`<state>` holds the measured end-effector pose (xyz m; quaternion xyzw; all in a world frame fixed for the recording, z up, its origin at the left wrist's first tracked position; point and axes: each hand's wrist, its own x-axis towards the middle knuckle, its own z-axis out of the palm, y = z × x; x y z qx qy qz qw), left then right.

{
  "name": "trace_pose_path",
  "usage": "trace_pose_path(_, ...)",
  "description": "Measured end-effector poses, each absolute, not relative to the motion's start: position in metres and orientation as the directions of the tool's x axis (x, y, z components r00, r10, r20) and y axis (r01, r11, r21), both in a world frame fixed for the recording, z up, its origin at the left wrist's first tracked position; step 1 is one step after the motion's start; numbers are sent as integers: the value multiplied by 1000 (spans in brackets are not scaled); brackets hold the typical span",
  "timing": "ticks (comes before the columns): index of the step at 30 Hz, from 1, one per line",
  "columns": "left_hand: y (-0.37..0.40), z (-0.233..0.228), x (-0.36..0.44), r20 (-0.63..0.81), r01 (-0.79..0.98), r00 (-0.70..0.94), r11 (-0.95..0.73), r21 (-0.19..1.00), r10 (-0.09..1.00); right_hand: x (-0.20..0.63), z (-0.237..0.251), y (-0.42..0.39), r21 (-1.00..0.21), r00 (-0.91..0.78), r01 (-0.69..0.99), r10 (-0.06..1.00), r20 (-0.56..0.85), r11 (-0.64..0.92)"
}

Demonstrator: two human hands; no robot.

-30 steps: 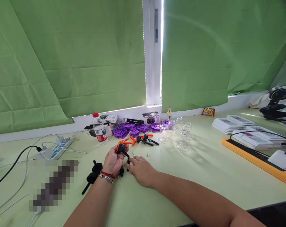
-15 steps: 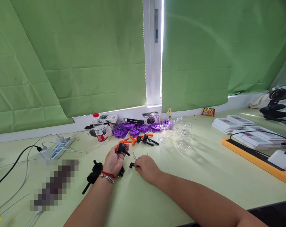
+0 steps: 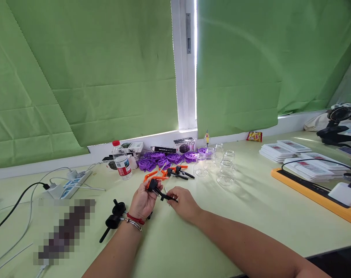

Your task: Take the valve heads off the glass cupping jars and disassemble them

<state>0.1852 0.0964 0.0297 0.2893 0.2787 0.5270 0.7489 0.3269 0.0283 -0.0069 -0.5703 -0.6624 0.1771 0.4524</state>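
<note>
My left hand (image 3: pixel 143 201), palm up, is closed around a black and orange plastic part (image 3: pixel 152 185) with metal pins. My right hand (image 3: pixel 183 202) pinches a slim black handle-like piece (image 3: pixel 170 198), bringing its end against or very close to that part; whether they touch I cannot tell. A thin metal rod (image 3: pixel 165 190) shows by the right fingertips. On the table left of my left wrist lie black round parts with stems (image 3: pixel 113 221). Just beyond my hands are orange pieces (image 3: pixel 155 174) and black assemblies with handles (image 3: pixel 179 173).
Purple plastic parts (image 3: pixel 158 159) lie in a heap at the back, beside a water bottle (image 3: pixel 122 164). Clear jars (image 3: pixel 225 172) stand right of them. Farther right are stacked white cards (image 3: pixel 309 170) and an orange-edged board (image 3: pixel 311 197). A power strip (image 3: pixel 77 184) with cables lies left.
My right hand has lifted the black handle-like piece off the table and brought it to the part in my left hand. The camera view has shifted slightly.
</note>
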Motion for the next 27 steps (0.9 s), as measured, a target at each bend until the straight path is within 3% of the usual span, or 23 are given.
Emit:
trace_pose_path(8,88,30,195,-111,-700,292,291,652,950,327,-10,28,-801,92,517,911,402,301)
trace_pose_path(18,88,28,193,-126,-656,341,331,679,932,334,-2,27,-729,84,592,873,480,344)
trace_pose_path(27,79,29,198,-73,-675,331,290,678,941,339,-1,27,-759,83,572,898,432,312)
